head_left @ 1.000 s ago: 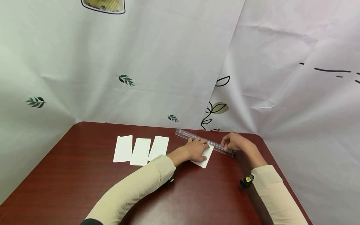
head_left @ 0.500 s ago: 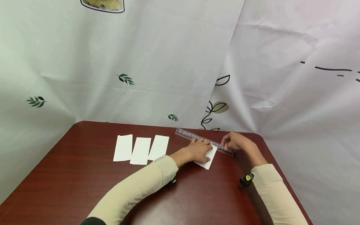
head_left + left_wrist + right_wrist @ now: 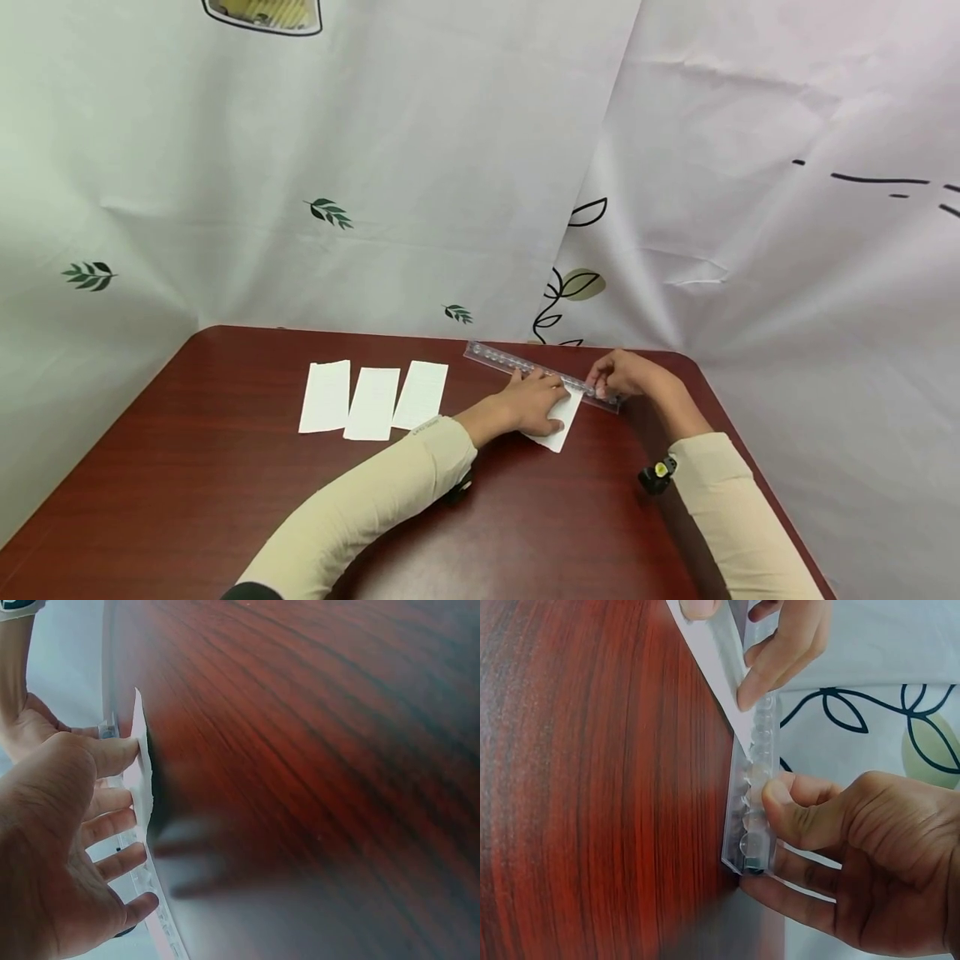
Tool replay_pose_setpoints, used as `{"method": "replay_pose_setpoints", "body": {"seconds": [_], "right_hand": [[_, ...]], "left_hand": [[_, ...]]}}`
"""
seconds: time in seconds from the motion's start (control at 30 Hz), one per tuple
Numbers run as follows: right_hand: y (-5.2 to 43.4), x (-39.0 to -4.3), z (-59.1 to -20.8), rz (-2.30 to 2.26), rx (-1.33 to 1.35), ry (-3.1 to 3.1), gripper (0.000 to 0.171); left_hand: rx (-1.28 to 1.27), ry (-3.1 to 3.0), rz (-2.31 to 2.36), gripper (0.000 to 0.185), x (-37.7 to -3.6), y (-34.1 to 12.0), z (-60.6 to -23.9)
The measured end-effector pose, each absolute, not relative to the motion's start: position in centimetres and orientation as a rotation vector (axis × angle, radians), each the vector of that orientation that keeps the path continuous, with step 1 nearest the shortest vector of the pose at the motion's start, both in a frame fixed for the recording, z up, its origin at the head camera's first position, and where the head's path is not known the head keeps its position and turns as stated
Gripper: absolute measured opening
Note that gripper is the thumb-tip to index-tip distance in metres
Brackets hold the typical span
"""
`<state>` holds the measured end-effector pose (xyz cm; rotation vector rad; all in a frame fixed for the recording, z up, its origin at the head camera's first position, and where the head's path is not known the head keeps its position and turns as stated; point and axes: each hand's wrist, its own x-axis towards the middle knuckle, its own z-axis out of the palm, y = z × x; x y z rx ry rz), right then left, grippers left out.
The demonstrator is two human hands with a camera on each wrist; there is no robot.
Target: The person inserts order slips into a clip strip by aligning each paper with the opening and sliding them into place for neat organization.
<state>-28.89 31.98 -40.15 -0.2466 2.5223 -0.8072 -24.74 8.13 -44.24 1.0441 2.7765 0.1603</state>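
Note:
My left hand [image 3: 534, 405] lies with spread fingers on a white paper slip [image 3: 564, 417], pressing it against the table and the long edge of a clear plastic ruler [image 3: 491, 357]. Part of the slip is hidden under that hand. The ruler has a row of round shapes along it and lies slantwise near the back edge. At its right end, my right hand [image 3: 618, 377] pinches it; in the right wrist view the thumb [image 3: 784, 802] is on top of the ruler [image 3: 751, 825]. The slip's corner [image 3: 739, 724] overlaps the ruler there.
Three white paper slips, left [image 3: 326, 397], middle [image 3: 372, 404] and right [image 3: 421, 395], lie side by side on the dark red table [image 3: 225, 492]. A white printed cloth [image 3: 420, 167] hangs behind the table.
My left hand and the paper slip under it have shifted a little to the right along the ruler. The right hand keeps its grip on the ruler's end.

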Motion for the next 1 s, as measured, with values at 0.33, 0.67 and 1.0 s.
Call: {"method": "replay_pose_setpoints", "body": {"seconds": [0.33,0.67,1.0], "right_hand": [[32.5,-29.1,-40.5,-0.795,-0.292,2.527,0.017],[32.6,-29.0,-40.4,-0.807,-0.267,2.512,0.022],[32.3,-29.0,-40.3,-0.782,-0.246,2.504,0.021]], "left_hand": [[1.053,2.791,0.152,0.059,-24.3,9.0,-44.4],[1.077,2.78,0.171,0.059,-23.8,9.7,-44.5],[1.07,2.765,0.172,0.06,-23.5,10.5,-44.5]]}}
